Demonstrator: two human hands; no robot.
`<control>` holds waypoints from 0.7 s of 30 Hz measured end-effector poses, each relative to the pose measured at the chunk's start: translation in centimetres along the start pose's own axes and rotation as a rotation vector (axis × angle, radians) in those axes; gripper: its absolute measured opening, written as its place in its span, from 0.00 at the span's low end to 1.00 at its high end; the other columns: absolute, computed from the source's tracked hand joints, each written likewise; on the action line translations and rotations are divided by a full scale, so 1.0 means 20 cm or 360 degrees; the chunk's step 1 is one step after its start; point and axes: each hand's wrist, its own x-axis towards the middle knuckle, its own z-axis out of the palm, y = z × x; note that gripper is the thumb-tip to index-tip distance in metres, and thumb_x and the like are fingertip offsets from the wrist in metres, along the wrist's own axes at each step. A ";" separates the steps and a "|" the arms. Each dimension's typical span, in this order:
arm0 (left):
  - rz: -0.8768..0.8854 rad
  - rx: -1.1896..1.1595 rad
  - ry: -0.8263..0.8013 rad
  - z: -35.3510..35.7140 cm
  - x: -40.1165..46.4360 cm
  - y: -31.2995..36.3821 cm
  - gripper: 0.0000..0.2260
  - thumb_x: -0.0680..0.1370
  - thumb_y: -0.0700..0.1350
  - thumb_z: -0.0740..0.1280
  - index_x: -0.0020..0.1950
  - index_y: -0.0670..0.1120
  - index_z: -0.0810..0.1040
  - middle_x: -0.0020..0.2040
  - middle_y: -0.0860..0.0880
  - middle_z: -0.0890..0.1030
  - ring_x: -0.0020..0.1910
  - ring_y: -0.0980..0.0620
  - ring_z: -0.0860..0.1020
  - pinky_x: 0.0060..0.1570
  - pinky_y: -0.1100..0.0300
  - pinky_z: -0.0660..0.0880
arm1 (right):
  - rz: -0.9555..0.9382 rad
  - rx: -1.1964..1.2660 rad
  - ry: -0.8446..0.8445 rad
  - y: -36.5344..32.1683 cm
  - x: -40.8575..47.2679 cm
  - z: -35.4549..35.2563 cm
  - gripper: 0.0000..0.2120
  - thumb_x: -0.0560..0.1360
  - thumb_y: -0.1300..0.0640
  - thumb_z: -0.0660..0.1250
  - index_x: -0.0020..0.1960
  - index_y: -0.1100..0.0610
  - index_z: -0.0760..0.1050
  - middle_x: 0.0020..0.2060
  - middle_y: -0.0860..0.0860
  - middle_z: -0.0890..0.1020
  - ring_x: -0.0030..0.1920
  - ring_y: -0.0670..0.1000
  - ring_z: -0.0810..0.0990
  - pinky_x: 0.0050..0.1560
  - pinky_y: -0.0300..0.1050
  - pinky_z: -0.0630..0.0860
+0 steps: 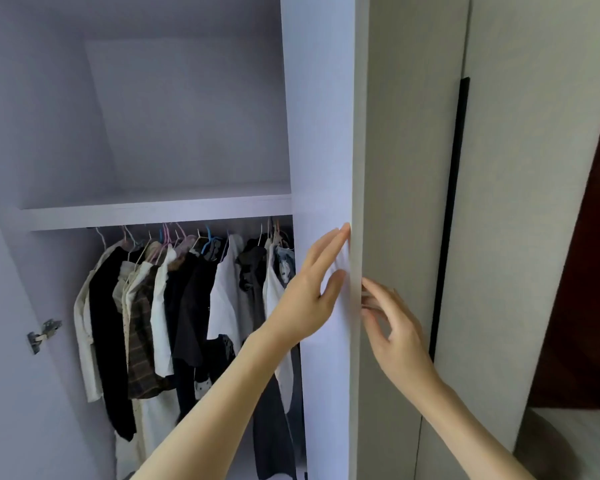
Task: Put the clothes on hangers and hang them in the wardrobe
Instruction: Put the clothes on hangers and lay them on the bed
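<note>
Both hands are on the wardrobe door (326, 133): left hand (312, 289) flat, fingers straight, against its inner face, right hand (392, 323) loosely touching its edge, holding nothing. Clothes (174, 306) already hang on hangers (208, 240) under the shelf (153, 213); hanging looks finished.

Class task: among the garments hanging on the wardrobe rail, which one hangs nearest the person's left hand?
The white garment at the rail's right end, beside the left hand; the other clothes hang further left.

White-lined open wardrobe (187, 209) with bare upper shelf. Below it, row of dark, white and plaid clothes (187, 306) hanging close together on pink, blue and white plastic hangers (187, 239), on rail under shelf.
</note>
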 end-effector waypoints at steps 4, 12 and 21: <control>-0.0051 -0.0034 -0.0012 -0.06 -0.05 -0.04 0.26 0.81 0.38 0.55 0.71 0.62 0.52 0.72 0.67 0.56 0.73 0.59 0.58 0.71 0.57 0.57 | -0.0253 -0.0188 -0.0009 -0.08 -0.01 0.03 0.17 0.77 0.56 0.58 0.66 0.55 0.68 0.58 0.44 0.72 0.57 0.40 0.73 0.60 0.29 0.66; -0.0071 0.0495 -0.0096 -0.30 -0.16 -0.04 0.23 0.81 0.42 0.59 0.74 0.58 0.58 0.74 0.55 0.61 0.71 0.62 0.59 0.66 0.63 0.64 | -0.0558 -0.0573 0.0191 -0.20 0.02 0.20 0.18 0.76 0.59 0.60 0.66 0.59 0.68 0.60 0.53 0.72 0.58 0.52 0.72 0.62 0.41 0.67; -0.0520 0.1266 0.0116 -0.69 -0.63 -0.48 0.26 0.78 0.57 0.52 0.75 0.58 0.52 0.76 0.49 0.54 0.76 0.47 0.49 0.72 0.48 0.51 | -0.0347 -0.0656 -0.0359 -0.21 0.12 0.72 0.26 0.76 0.47 0.55 0.71 0.54 0.61 0.69 0.54 0.68 0.69 0.53 0.63 0.67 0.51 0.66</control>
